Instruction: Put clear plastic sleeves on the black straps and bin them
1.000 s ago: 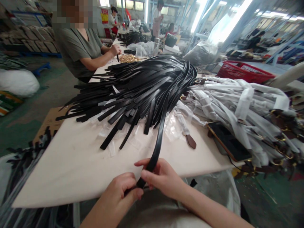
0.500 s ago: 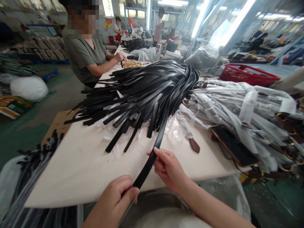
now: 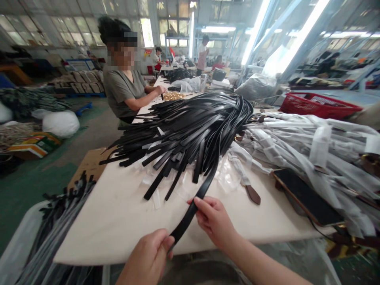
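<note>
A long black strap runs from the large pile of black straps down over the front edge of the pale table. Near the table edge, my left hand is closed round the strap's lower part. My right hand pinches the same strap farther up, between thumb and fingers. Between the two hands the strap bends slightly.
White-wrapped straps cover the right side, with a phone before them and a red basket behind. A person works at the back left. More straps fill a bin at lower left.
The view has tilted up and turned left, so the scene sits lower and farther right. Both hands still hold the strap; my left hand now appears slightly nearer my right.
</note>
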`<state>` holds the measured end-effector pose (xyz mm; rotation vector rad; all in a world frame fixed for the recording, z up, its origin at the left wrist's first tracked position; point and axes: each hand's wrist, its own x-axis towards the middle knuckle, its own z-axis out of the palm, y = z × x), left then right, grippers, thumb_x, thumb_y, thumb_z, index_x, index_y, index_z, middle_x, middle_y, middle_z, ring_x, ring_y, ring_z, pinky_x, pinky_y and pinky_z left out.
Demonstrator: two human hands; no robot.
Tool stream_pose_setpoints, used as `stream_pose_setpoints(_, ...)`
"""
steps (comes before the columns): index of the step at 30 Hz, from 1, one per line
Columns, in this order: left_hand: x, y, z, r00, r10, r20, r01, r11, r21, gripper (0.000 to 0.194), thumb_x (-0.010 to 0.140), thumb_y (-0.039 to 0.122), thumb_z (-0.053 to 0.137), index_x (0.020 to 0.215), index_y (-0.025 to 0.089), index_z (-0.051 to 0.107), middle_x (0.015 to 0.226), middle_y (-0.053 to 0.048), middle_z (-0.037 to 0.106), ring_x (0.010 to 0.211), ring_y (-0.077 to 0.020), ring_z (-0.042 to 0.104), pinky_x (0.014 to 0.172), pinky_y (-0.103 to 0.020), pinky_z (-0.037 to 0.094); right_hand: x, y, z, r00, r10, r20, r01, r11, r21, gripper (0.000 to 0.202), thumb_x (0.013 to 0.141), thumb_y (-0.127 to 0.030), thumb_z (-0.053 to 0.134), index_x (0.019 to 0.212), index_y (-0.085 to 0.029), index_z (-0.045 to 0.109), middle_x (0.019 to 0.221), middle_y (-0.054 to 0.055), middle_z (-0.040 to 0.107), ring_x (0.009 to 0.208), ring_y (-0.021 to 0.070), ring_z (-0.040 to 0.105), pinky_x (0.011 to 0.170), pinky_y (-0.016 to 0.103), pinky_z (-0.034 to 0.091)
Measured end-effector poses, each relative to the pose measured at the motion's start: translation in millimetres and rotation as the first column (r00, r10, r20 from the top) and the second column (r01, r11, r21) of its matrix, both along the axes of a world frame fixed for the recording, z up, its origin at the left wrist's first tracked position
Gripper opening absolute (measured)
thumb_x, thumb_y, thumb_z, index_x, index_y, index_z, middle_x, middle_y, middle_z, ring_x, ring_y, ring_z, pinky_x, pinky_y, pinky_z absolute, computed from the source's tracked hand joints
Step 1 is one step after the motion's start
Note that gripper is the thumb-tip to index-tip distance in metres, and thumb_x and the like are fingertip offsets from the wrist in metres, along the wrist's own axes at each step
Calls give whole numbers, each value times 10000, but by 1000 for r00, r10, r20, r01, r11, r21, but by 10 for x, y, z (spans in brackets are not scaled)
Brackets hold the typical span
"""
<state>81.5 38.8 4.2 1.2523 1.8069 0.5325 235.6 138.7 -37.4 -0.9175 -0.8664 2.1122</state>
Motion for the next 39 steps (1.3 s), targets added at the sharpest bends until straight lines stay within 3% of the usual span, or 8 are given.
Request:
stream_pose_setpoints(4,5,43,-18,999,-36,-33,38,999,39,393,939,469,338,685,224,512,561,23,485,588,-190,513,587,-277,358,50,-53,-14,952,290,93,-301,945,128,445,745,-508,751,608,-92,673,411,-22,488,306,27,339,315,171,183)
stream_pose_setpoints(9,-8,60,-34,998,-60,-34,59,998,-30,427,939,497,324,636,233,467,619,-9,563,680,-210,568,577,-276,352,89,56,24,988,-154,18,155,988,-26,429,680,-520,793,802,-123,684,392,-123,310,337,7,207,322,138,127)
stream_pose_setpoints(14,4,87,-44,995,-93,24,91,995,48,434,945,500,306,709,220,539,717,-39,660,713,-219,606,665,-287,399,81,-66,6,955,249,163,-277,943,185,510,745,-567,725,937,-95,718,519,-15,569,351,50,415,331,163,308)
stream_pose_setpoints(19,-102,-41,-75,989,-44,-139,44,999,-5,482,930,587,278,627,245,432,599,-8,567,624,-218,571,591,-285,362,48,-43,84,972,-184,145,153,967,202,410,787,-541,690,770,-132,667,511,-71,411,363,18,307,324,147,185)
stream_pose_setpoints(25,-174,-200,-160,970,53,-235,-41,998,54,458,953,552,244,896,260,592,790,-46,717,793,-266,675,666,-307,411,-250,-201,73,915,361,181,-396,889,229,429,810,-582,639,860,-157,603,527,-50,530,347,45,395,316,147,305)
stream_pose_setpoints(30,-280,-427,-202,930,234,-285,-211,971,109,418,960,501,256,854,259,579,746,-23,691,768,-252,670,684,-311,420,-353,-164,126,990,45,132,-74,972,225,418,821,-583,634,783,-179,533,405,-106,394,316,34,298,306,141,206)
stream_pose_setpoints(36,-418,-670,-238,936,327,-126,-304,937,174,449,959,511,267,955,210,600,889,-75,715,867,-260,662,748,-323,455,-705,-489,95,848,499,180,-529,767,363,366,857,-527,611,872,-163,572,559,-52,522,379,48,426,349,153,342)
stream_pose_setpoints(39,-500,-816,-261,912,404,-64,-389,905,170,446,965,512,278,890,209,597,825,-61,697,820,-249,655,720,-310,462,-863,-649,65,837,522,161,-546,782,301,339,861,-508,604,877,-176,541,546,-69,502,382,57,447,368,159,392)
